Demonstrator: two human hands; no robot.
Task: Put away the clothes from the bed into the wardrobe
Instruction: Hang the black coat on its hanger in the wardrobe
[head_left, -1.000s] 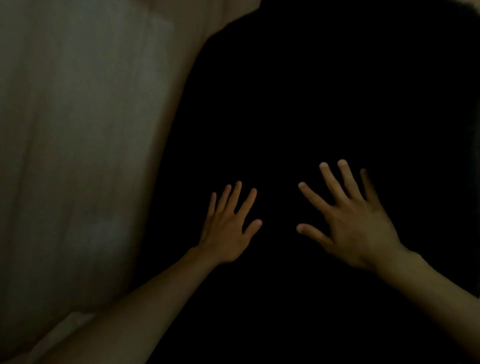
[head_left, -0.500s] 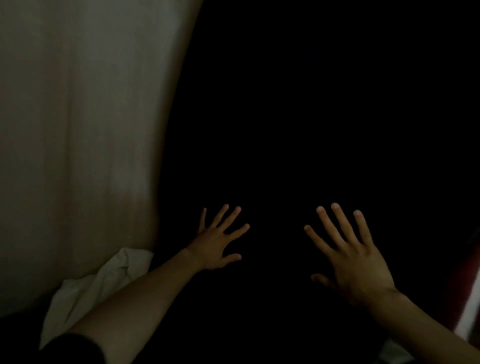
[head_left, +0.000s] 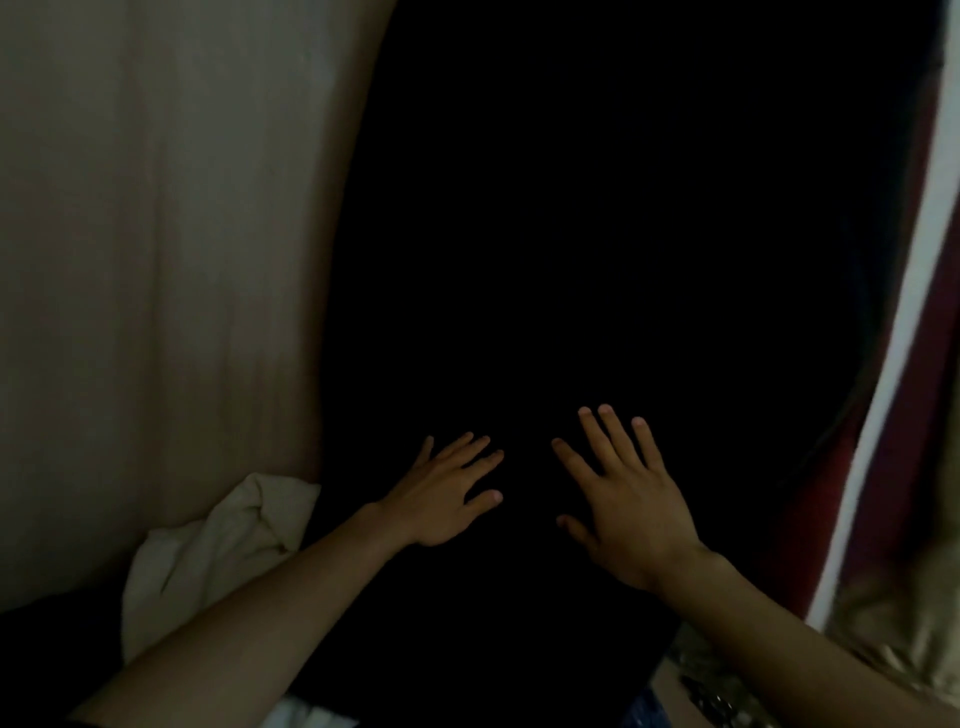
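A large black garment (head_left: 597, 234) fills the middle of the dim view, its folds too dark to make out. My left hand (head_left: 441, 493) lies flat on it with fingers spread, holding nothing. My right hand (head_left: 628, 499) rests palm down beside it, fingers apart, a short gap between the two hands. A crumpled white cloth (head_left: 218, 545) lies at the lower left, partly behind my left forearm.
A pale panel or sheet (head_left: 156, 260) takes up the left side. At the right edge runs a dark red and white striped fabric (head_left: 893, 415). A shiny golden patterned cloth (head_left: 904, 634) and a bit of blue fabric (head_left: 644, 709) show at the lower right.
Both hands have slid down toward me on the black garment and drawn closer together. The view shifted, bringing the white cloth and the striped and golden fabrics into sight.
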